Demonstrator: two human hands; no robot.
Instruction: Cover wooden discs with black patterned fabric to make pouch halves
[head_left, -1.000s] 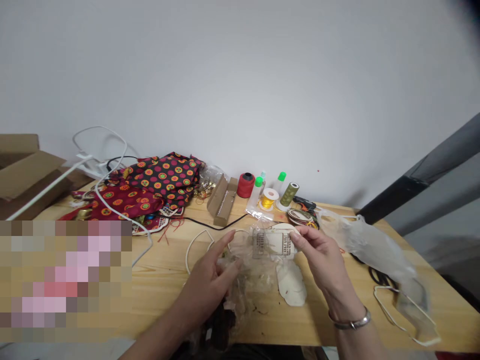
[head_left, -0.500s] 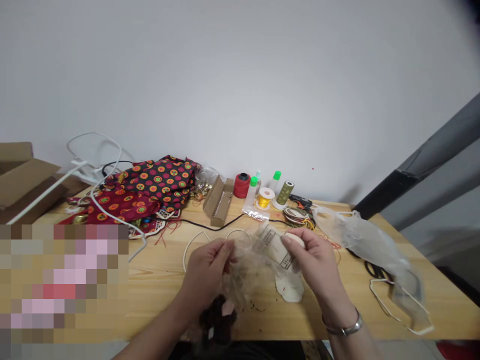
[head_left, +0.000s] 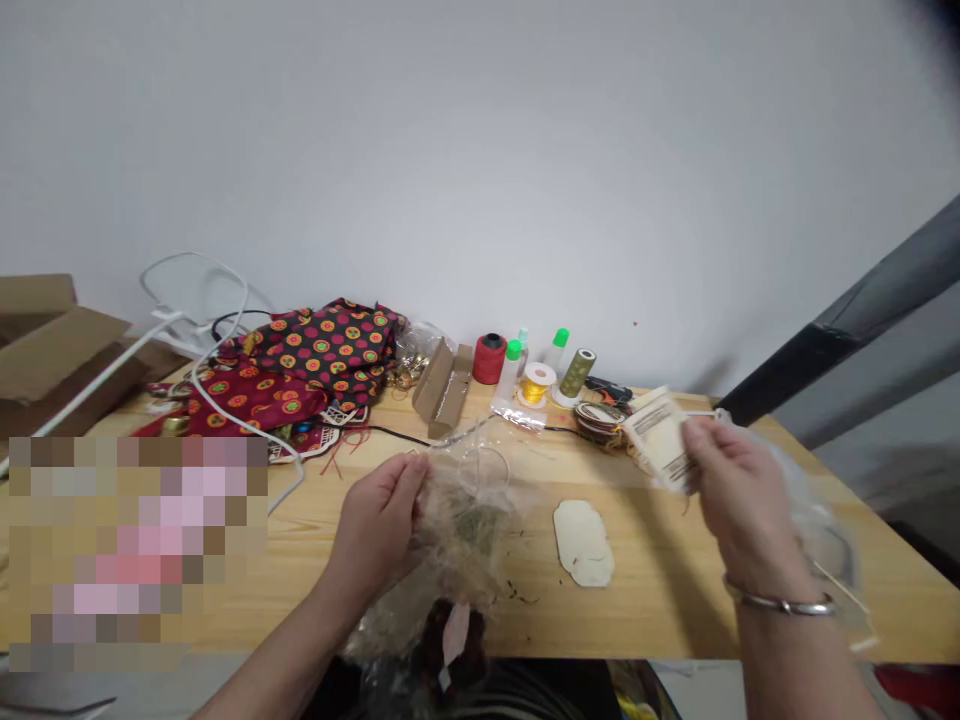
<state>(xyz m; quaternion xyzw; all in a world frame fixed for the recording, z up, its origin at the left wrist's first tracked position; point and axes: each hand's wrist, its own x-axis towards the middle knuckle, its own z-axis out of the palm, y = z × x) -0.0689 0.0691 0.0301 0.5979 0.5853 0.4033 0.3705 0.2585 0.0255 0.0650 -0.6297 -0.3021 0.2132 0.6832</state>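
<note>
My left hand [head_left: 382,515] pinches the edge of a clear plastic bag [head_left: 469,530], which hangs over the table's front edge. Something greenish shows through the plastic, too blurred to name. Off to the right, my right hand [head_left: 739,490] grips a cream card with dark print [head_left: 661,440], raised above the table. Between the hands a pale card with scalloped corners [head_left: 583,543] lies flat on the wood, with small dark scraps beside it. Below the bag is a dark bundle with a pink strip [head_left: 456,635], partly hidden by plastic.
Patterned fabric [head_left: 322,350] and an open cardboard box [head_left: 67,350] stand at the left. Along the wall are a small brown box [head_left: 450,395], a red thread spool [head_left: 490,360], green-capped bottles [head_left: 510,370] and a yellow spool [head_left: 537,385]. A plastic bag [head_left: 810,500] lies at the right.
My right hand has moved right and up, carrying the printed card away from the plastic bag. My left hand has shifted slightly left, still on the bag. The scalloped card is now fully visible.
</note>
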